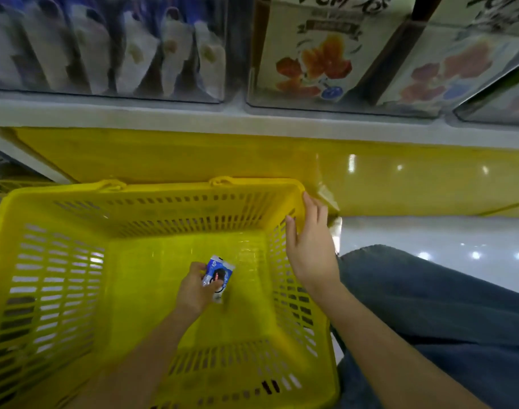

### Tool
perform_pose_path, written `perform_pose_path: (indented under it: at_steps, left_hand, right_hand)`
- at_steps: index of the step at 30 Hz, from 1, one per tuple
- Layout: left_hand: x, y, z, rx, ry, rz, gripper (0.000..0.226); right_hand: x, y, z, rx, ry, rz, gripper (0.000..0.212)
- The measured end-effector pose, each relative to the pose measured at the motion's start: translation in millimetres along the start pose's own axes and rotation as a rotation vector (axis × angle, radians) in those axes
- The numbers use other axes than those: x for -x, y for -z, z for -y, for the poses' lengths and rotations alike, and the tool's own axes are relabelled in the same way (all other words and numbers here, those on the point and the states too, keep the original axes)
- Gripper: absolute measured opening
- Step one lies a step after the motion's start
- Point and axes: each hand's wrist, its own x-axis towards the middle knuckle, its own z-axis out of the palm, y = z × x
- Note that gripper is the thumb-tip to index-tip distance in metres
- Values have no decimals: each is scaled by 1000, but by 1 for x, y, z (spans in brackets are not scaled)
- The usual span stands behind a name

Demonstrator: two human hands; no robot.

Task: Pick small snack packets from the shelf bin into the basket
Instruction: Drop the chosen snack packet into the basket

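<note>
- The left hand point(197, 290) reaches down into the basket, its fingers and thumb curled round a small blue-and-white foil snack packet point(218, 277) with a dark round biscuit printed on it.
- The packet sits low over the middle of the basket's floor (whether it touches the floor cannot be told).
- The yellow plastic shopping basket point(60, 276) with slotted walls stands on a glossy white floor point(429, 231).
- The right hand point(309, 249) holds nothing. Its fingers are straight and lie along the basket's right rim, fingertips at the far corner.
- A leg in blue denim point(429, 305) is just beside the basket's right wall.
- Above, on a grey shelf edge point(193, 116), a clear plastic bin point(105, 54) holds blurred white pouches.
- Cream cartons printed with orange flowers point(320, 54) stand to the right of the bin.
</note>
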Motion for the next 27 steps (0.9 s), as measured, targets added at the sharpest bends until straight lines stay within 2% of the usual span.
perform_pose_path:
  at_steps: [5,10,13,16,18,20,22,25,27]
  left_hand:
    - [-10,-26,16,-85,24,40,26]
    - [-14,-27,15,-227,11,91,31]
    - [-8,-12,7,-375,-63,140,38]
    - [2,13,-8,-536,-211,113,42]
    - [11,37,-26,-674,-326,61,41]
    - [22,65,-52,-790,-464,-23,40]
    - [36,95,-82,-830,-583,-127,40]
    - [63,141,-128,-821,-722,-296,41]
    - [83,170,-155,-796,-818,-398,42]
  right_hand:
    - [0,-2,-2,14,-3,-28,51]
    - [0,-3,-3,29,6,-30,49]
    - [1,-3,-3,37,0,-22,50]
    - [4,-3,-4,83,-13,14,52]
    - [5,-1,-1,191,1,40,53]
    - [4,5,4,416,21,68,54]
    - [1,14,14,580,32,84,53]
    - [-6,35,43,617,128,93,45]
    - [-12,51,70,549,255,99,40]
